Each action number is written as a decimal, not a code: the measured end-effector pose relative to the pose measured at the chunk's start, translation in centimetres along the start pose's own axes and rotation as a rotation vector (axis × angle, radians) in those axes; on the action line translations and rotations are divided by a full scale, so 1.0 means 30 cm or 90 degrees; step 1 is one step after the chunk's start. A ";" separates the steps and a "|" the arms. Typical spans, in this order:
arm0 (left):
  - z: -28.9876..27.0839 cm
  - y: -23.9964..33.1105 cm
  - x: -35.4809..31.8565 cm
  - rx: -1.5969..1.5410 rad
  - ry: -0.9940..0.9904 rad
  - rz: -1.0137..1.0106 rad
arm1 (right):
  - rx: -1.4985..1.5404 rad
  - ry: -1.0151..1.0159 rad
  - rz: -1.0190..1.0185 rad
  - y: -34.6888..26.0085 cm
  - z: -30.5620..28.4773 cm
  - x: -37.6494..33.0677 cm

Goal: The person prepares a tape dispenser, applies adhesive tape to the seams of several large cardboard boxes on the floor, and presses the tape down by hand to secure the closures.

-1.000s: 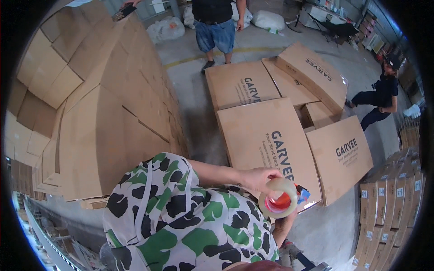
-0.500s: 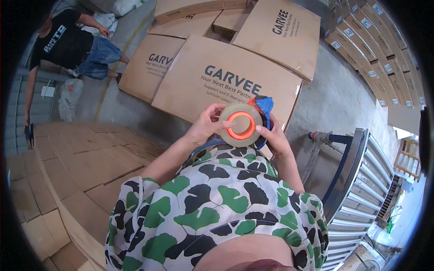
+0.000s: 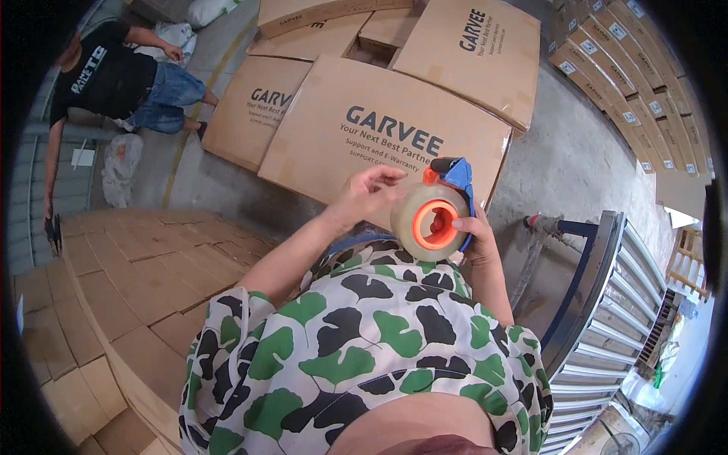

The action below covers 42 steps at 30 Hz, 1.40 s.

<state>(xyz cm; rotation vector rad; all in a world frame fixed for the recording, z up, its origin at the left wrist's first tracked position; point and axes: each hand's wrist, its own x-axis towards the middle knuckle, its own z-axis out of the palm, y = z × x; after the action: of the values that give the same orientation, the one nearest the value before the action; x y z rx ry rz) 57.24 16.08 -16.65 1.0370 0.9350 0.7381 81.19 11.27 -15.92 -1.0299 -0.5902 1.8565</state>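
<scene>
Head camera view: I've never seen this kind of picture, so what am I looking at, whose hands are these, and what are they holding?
There is no machine here. The picture comes from a wide-angle camera worn on a person's head, looking down, so edges bend near the rim. The leaf-patterned shirt at the bottom is the wearer's own. The right hand grips a tape dispenser with a clear roll on an orange hub and a blue top. The left hand pinches at the roll's edge. Below lie flat cardboard boxes on a concrete floor. Another person crouches at upper left, and a roller conveyor stands at right.
</scene>
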 end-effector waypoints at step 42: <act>-0.058 -0.046 -0.057 0.129 0.325 0.088 | -0.283 -0.109 -0.110 0.026 0.169 0.070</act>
<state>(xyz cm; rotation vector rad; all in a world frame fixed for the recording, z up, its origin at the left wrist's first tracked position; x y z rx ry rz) 55.06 14.79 -17.81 1.1196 1.4081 1.0685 76.03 12.85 -14.62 -1.0640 -1.1961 1.7070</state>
